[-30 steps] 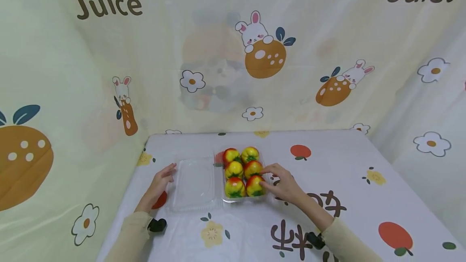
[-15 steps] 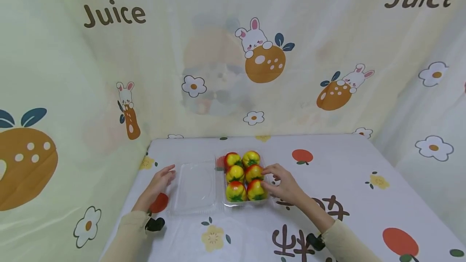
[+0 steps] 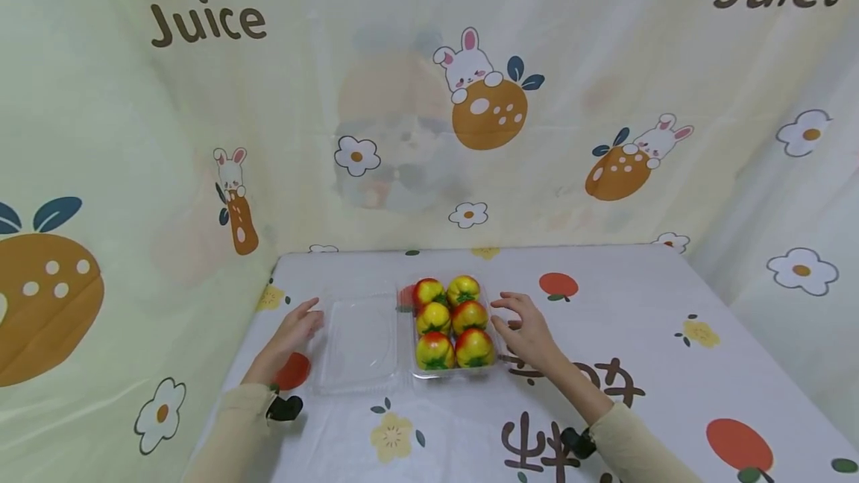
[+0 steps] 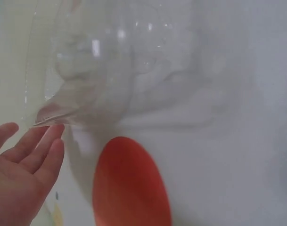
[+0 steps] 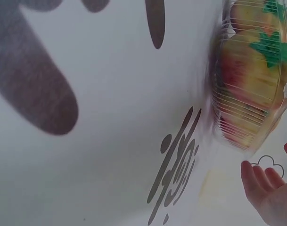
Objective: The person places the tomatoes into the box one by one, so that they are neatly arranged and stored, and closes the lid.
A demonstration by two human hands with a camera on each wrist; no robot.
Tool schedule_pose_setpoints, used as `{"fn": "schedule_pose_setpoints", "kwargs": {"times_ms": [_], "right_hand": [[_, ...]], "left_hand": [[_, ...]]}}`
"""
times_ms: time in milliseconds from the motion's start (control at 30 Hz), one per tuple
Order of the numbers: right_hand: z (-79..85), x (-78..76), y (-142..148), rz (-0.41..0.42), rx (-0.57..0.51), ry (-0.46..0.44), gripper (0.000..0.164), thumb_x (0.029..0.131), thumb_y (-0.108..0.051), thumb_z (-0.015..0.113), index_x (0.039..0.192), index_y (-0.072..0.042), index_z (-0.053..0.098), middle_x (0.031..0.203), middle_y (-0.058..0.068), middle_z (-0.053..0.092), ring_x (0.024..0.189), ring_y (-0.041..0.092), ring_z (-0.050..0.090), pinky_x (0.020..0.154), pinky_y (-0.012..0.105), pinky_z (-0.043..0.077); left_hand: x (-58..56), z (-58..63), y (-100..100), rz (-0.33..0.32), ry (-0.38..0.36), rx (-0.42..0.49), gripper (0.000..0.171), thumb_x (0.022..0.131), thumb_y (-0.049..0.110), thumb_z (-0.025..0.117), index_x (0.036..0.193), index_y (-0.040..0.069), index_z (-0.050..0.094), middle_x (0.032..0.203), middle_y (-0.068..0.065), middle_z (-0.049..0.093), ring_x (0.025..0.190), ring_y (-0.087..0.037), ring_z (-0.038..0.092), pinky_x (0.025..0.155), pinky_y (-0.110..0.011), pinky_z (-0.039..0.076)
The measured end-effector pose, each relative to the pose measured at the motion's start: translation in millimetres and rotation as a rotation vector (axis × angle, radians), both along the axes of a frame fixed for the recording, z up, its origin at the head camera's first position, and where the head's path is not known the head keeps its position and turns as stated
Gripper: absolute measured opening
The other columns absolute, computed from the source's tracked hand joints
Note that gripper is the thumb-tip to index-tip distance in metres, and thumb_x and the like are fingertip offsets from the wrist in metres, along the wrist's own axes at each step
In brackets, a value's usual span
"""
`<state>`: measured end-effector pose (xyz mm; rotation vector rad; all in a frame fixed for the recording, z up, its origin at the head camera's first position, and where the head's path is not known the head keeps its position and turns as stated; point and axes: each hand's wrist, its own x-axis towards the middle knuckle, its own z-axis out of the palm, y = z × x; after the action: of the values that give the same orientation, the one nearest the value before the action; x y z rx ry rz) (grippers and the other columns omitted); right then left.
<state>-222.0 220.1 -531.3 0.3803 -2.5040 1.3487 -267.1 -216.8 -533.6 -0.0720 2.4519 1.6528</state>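
A clear plastic clamshell box lies unfolded on the table. Its base (image 3: 443, 374) is filled with several red-and-yellow fruits (image 3: 474, 349) with green leafy caps, set in two columns. The flat lid (image 3: 361, 345) spreads out to the left. My left hand (image 3: 292, 334) is at the lid's left edge; in the left wrist view its nearly straight fingers (image 4: 45, 153) meet the lid's corner, thumb apart. To the right of the base, my right hand (image 3: 526, 330) holds nothing, its fingers loosely bent and parted from the fruits. In the right wrist view the ribbed box side (image 5: 240, 113) stands above the fingertips.
A white tablecloth (image 3: 604, 297) printed with fruit, flowers and dark characters covers the table. Behind it and along both sides hangs a cream curtain (image 3: 302, 95) with rabbit and orange prints. Small black devices (image 3: 285, 408) sit at both wrists.
My right hand has drawn back to the right, off the right-hand column of fruits, with its fingers parting. My left hand stays by the lid. The head view has tilted slightly.
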Motion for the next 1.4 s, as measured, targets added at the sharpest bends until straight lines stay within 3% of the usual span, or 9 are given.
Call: {"fn": "schedule_pose_setpoints", "kwargs": {"times_ms": [100, 233, 367, 700, 1133, 1400], "right_hand": [[-3.3, -0.5, -1, 0.015, -0.020, -0.027, 0.028, 0.091, -0.008, 0.066, 0.117, 0.003, 0.065, 0.130, 0.023, 0.054, 0.113, 0.041, 0.060, 0.079, 0.045, 0.057], [-7.1, -1.0, -2, 0.012, -0.043, 0.005, 0.029, 0.089, -0.004, 0.066, 0.117, 0.004, 0.064, 0.124, 0.022, 0.058, 0.104, 0.043, 0.065, 0.074, 0.041, 0.058], [-9.3, -3.8, -1, -0.001, -0.071, 0.019, 0.029, 0.089, 0.001, 0.063, 0.117, 0.006, 0.064, 0.118, 0.023, 0.059, 0.100, 0.042, 0.067, 0.072, 0.038, 0.058], [-9.2, -5.5, -2, -0.017, -0.100, -0.163, 0.037, 0.092, -0.005, 0.062, 0.129, 0.000, 0.060, 0.126, 0.027, 0.055, 0.092, 0.032, 0.069, 0.066, 0.027, 0.056], [-12.7, -6.0, -3, -0.018, -0.132, -0.170, 0.036, 0.092, -0.006, 0.062, 0.128, 0.000, 0.060, 0.126, 0.025, 0.055, 0.094, 0.034, 0.068, 0.066, 0.027, 0.057], [-15.5, -4.7, -3, -0.013, -0.131, -0.133, 0.034, 0.093, -0.005, 0.063, 0.126, 0.001, 0.061, 0.126, 0.025, 0.055, 0.095, 0.034, 0.068, 0.070, 0.025, 0.056]], "left_hand": [[3.0, 4.5, -1, -0.013, -0.029, 0.010, 0.059, 0.102, 0.021, 0.043, 0.153, -0.003, 0.025, 0.140, -0.032, 0.047, 0.123, -0.037, 0.052, 0.097, -0.042, 0.046], [5.0, 9.2, 0, -0.026, -0.062, 0.058, 0.062, 0.102, 0.023, 0.042, 0.155, -0.001, 0.021, 0.146, -0.034, 0.038, 0.132, -0.044, 0.044, 0.100, -0.050, 0.045], [4.0, 13.9, 1, -0.032, -0.059, 0.115, 0.064, 0.102, 0.023, 0.043, 0.156, 0.000, 0.017, 0.149, -0.034, 0.033, 0.132, -0.045, 0.043, 0.099, -0.049, 0.046], [1.3, 26.8, -4, -0.071, -0.026, 0.057, 0.066, 0.104, 0.032, 0.043, 0.157, 0.003, 0.015, 0.153, -0.029, 0.031, 0.131, -0.045, 0.045, 0.101, -0.049, 0.045], [4.2, 39.1, -5, -0.073, 0.021, 0.015, 0.067, 0.103, 0.037, 0.044, 0.157, 0.005, 0.018, 0.151, -0.027, 0.037, 0.130, -0.043, 0.047, 0.101, -0.048, 0.045], [8.6, 59.9, -4, -0.107, 0.102, 0.013, 0.067, 0.104, 0.034, 0.043, 0.157, 0.002, 0.016, 0.151, -0.029, 0.036, 0.130, -0.044, 0.047, 0.102, -0.049, 0.043]]}}
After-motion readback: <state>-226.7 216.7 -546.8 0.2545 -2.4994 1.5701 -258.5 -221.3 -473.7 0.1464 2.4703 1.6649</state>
